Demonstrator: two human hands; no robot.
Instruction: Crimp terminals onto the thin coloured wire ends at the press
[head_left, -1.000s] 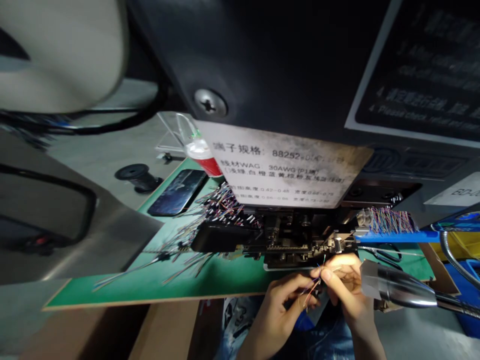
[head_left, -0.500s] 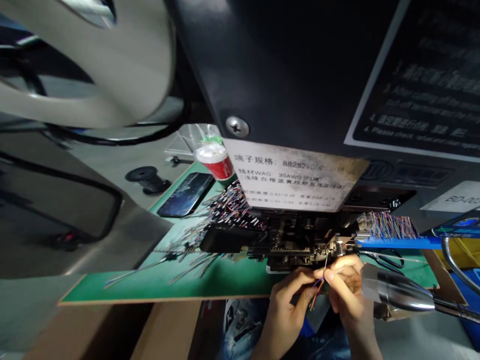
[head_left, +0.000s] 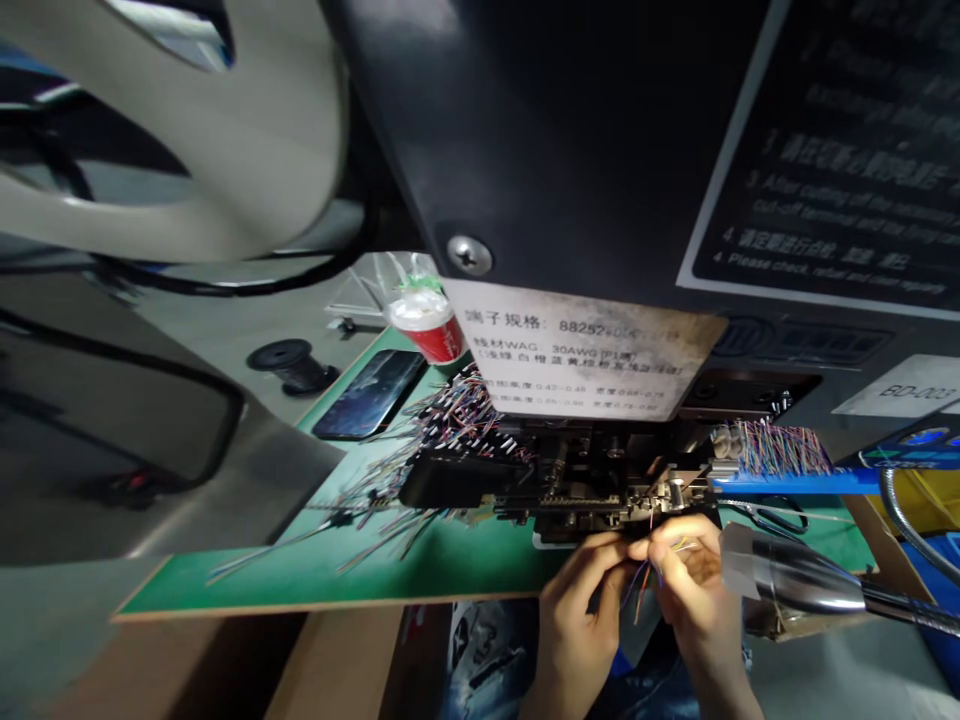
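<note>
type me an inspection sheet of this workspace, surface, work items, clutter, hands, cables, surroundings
Surface: green tabletop with pale edge, partly covered by heaped multicoloured wires
Work items: thin orange-and-purple wires, held before the large black machine
Clutter: dark rectangular phone, red-and-white cup, black-handled scissors
Hands: left hand and right hand together, fingertips at the thin wires
Cables: black curved cable left, silvery flexible conduit right
Surroundings: black round spool beyond the tabletop

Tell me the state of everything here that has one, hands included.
Left hand, pinching thin wires
Right hand, pinching the same wires
Phone, lying flat
Cup, upright
Black spool, standing on end
Scissors, lying down, open or shut unclear
Label, stuck on, stained
Wire heap, loose
</note>
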